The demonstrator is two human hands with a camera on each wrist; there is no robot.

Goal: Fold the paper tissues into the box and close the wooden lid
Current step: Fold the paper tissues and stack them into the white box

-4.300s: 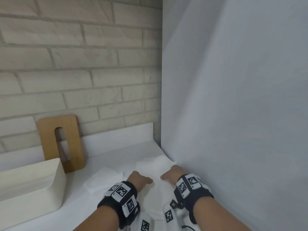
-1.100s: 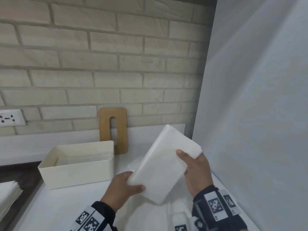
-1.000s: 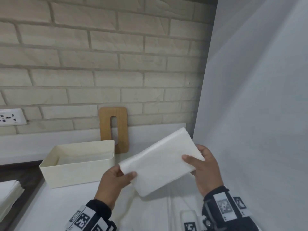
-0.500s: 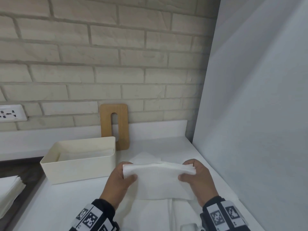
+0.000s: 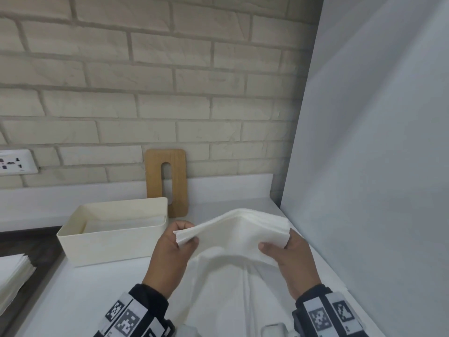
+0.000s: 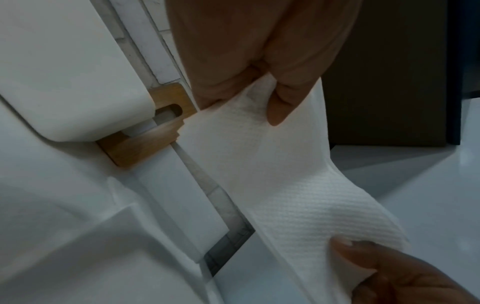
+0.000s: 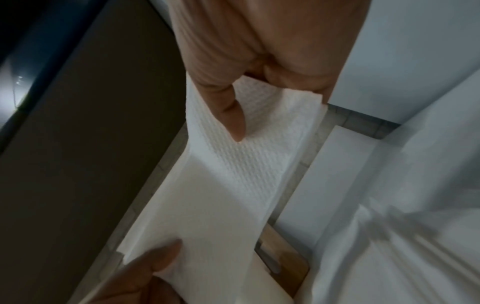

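Observation:
A folded stack of white paper tissues [image 5: 238, 229] arches upward between my two hands above the counter. My left hand [image 5: 181, 235] pinches its left end, thumb on top. My right hand [image 5: 279, 244] pinches the right end. The wrist views show the embossed tissues [image 6: 272, 174] [image 7: 233, 185] held by thumb and fingers at both ends. The cream box [image 5: 114, 229] stands open to the left, with white tissue lying in its bottom. The wooden lid [image 5: 167, 181], with a slot in its middle, leans upright against the brick wall behind the box.
More white tissue sheets [image 5: 230, 300] lie spread on the white counter [image 5: 80, 300] under my hands. Another tissue stack [image 5: 12, 276] sits at the far left on a dark surface. A grey panel [image 5: 376, 166] walls off the right side. A socket [image 5: 17, 161] is on the wall.
The tissue stack was tilted in the air a second ago, then lowered flat; now my hands have pushed its ends closer, so it bows upward in the middle.

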